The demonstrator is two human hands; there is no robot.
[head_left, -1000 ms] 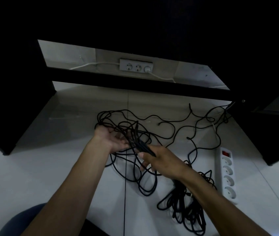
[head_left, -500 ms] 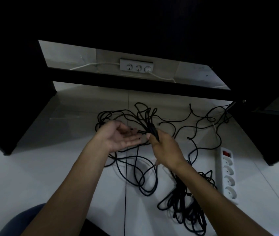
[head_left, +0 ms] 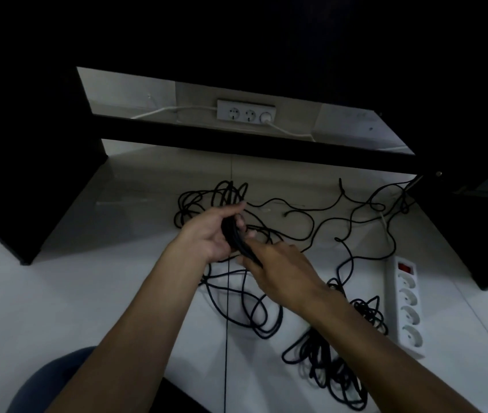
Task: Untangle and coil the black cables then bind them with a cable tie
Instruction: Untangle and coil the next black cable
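Note:
Thin black cables (head_left: 320,225) sprawl in loose tangles over the white floor under a dark desk. My left hand (head_left: 213,231) grips a gathered bundle of cable loops (head_left: 232,234), fingers curled round the strands, and more loops rise behind it. My right hand (head_left: 278,269) sits just below and right of the bundle and pinches the strands at its lower end. Another black cable heap (head_left: 332,371) lies beneath my right forearm. No cable tie is visible.
A white power strip (head_left: 408,305) with a red switch lies on the floor at the right. A wall socket block (head_left: 245,113) with a white lead sits behind the dark desk crossbar (head_left: 236,138). Dark desk panels stand left and right. My knee (head_left: 58,380) is at bottom left.
My left hand has closed round the loops it was cupping with an open palm. My right hand slid down and toward me along the strands.

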